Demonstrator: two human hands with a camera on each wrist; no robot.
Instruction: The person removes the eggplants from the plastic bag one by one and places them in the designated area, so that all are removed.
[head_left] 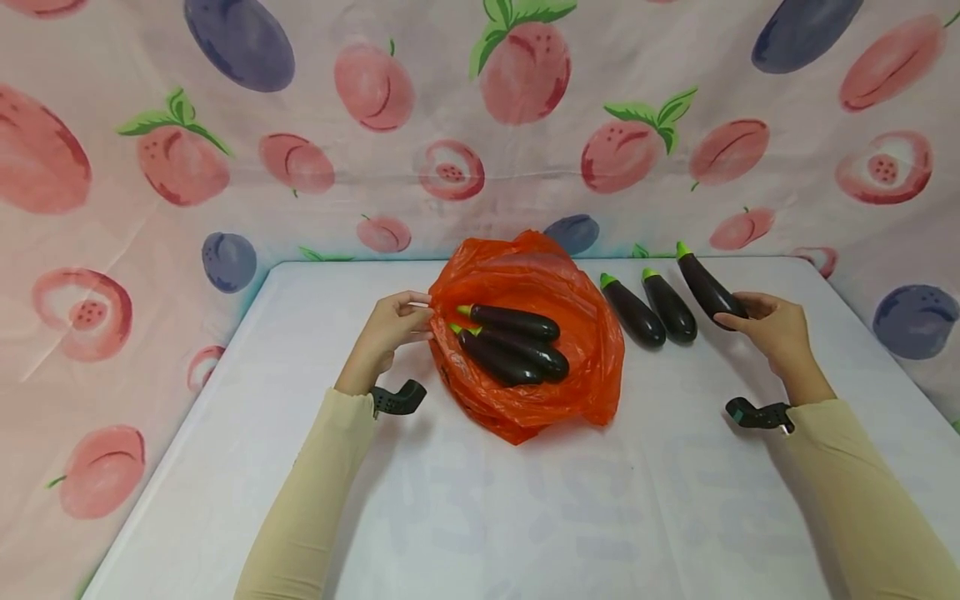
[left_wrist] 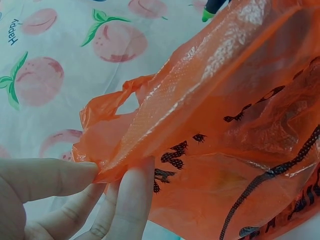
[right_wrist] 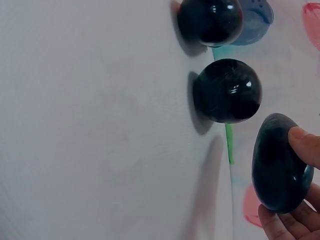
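My left hand (head_left: 393,325) pinches the left edge of an orange plastic bag (head_left: 600,358) between thumb and fingers; the left wrist view shows the thin film (left_wrist: 135,145) caught there. The bag lies spread with its mouth up. Inside it rest 3 dark purple eggplants with green stems, the topmost eggplant (head_left: 517,322) nearest the back. To the right of the bag, my right hand (head_left: 776,333) grips another eggplant (head_left: 707,283) by its rounded end, stem pointing away. In the right wrist view, that eggplant (right_wrist: 277,165) is raised, its shadow apart from it on the table.
Two more eggplants lie side by side between the bag and my right hand, one eggplant (head_left: 632,311) close to the bag and the other eggplant (head_left: 670,308) just right of it. The white table (head_left: 525,517) ends at a fruit-print cloth (head_left: 300,208) behind.
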